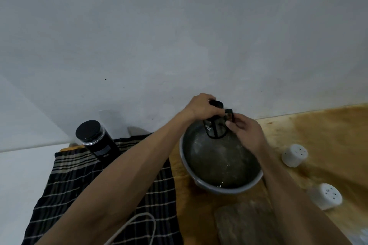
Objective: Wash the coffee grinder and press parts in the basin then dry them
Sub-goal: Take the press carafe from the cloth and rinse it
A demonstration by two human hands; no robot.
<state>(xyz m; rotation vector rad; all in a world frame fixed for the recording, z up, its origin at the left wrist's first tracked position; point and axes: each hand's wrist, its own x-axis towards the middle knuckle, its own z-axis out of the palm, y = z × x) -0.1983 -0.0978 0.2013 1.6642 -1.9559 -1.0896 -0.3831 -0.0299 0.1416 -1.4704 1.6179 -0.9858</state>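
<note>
Wooden counter (328,135) against grey wall: left hand (201,108) gripping the press (215,123) by its top over the far rim of the basin (219,187), right hand (246,132) apparently pinching its handle, ideally keeping it steady and low over the water.

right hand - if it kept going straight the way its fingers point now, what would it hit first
The right hand points left and away, fingers at the French press handle. It would meet the press body almost at once, then the left hand gripping the top. Depth is uncertain.

Grinder (97,141) label too blurred, seemingly nothing legible
</note>
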